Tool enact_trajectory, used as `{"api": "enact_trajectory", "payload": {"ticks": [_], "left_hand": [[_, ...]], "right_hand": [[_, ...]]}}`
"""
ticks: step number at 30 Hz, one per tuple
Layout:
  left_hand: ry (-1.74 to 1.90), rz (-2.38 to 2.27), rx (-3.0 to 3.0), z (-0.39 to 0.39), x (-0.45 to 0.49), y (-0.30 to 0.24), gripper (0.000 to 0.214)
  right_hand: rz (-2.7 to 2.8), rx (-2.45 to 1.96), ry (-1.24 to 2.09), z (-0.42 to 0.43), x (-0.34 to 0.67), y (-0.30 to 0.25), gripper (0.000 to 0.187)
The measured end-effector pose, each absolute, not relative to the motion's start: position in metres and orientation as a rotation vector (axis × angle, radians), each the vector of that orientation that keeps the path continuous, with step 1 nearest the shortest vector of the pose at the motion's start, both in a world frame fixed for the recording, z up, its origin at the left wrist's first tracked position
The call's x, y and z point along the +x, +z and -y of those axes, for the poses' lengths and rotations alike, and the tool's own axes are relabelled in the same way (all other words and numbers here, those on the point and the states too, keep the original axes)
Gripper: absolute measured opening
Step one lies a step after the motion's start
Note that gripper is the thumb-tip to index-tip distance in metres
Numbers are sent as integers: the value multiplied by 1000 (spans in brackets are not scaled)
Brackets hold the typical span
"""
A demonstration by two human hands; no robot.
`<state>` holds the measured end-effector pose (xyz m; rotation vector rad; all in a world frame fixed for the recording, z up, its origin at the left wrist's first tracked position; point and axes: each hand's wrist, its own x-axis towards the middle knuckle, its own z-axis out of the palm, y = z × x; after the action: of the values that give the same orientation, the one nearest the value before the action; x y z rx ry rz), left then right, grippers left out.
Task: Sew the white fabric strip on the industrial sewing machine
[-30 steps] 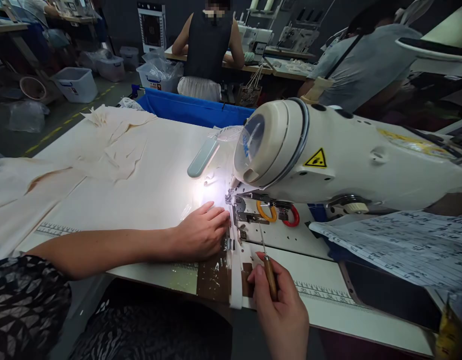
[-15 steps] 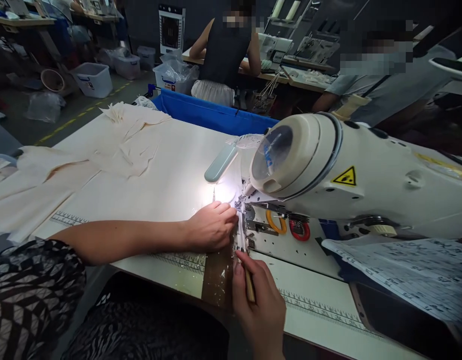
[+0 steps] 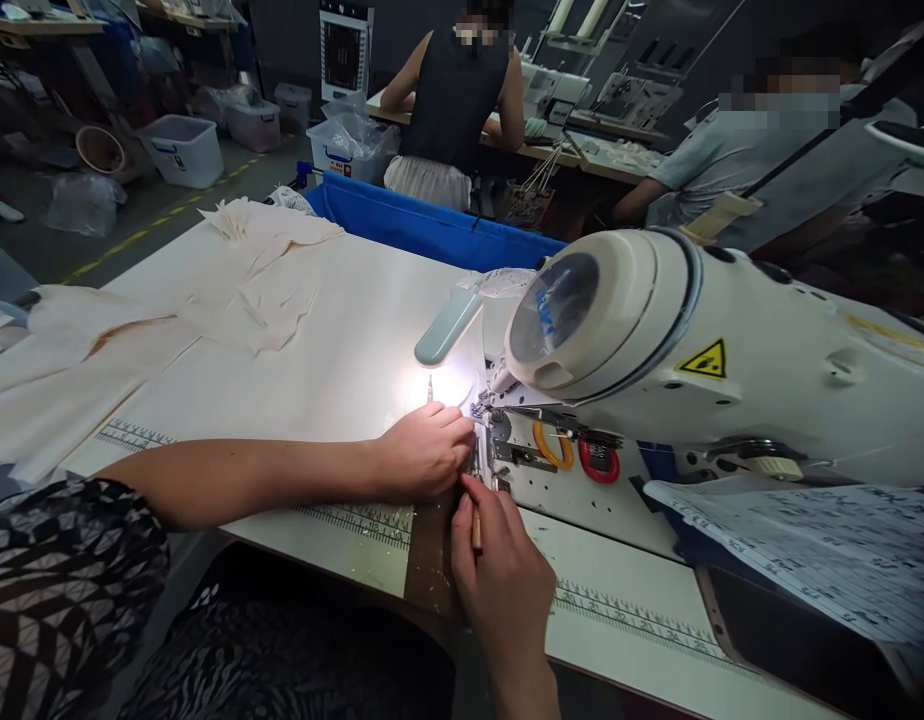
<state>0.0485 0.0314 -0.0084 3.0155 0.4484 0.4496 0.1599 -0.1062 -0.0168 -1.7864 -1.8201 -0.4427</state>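
My left hand is closed beside the needle area of the sewing machine, its fingertips pressed together by the presser foot. What they pinch, if anything, is hidden. Just below it, my right hand grips a slim tool with a wooden handle. The tool's front end is mostly covered by my fingers, so its kind does not show. Beyond my left knuckles a thin pointed metal piece catches the light under the grey-green lamp arm.
Cream fabric pieces lie on the left of the white table. A yellow ring and a red ring sit on the machine bed. Written sheets and a phone lie right. A blue cloth trough runs behind; two people sit beyond.
My right hand has moved up and left with the wooden-handled tool, closer to my left hand, and more of the tool is covered. My left hand has stayed nearly still.
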Motion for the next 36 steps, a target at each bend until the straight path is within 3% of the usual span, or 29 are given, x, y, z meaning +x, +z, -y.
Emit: {"api": "enact_trajectory", "payload": {"ticks": [26,36], "left_hand": [[347,-565,2928,-43,49,-2,25],[625,-729,2924,-58,45,-4,43]], "right_hand": [[1813,-2038,-742,98,145,-16,37],[1765,-1757,-382,122,167,-11,33]]}}
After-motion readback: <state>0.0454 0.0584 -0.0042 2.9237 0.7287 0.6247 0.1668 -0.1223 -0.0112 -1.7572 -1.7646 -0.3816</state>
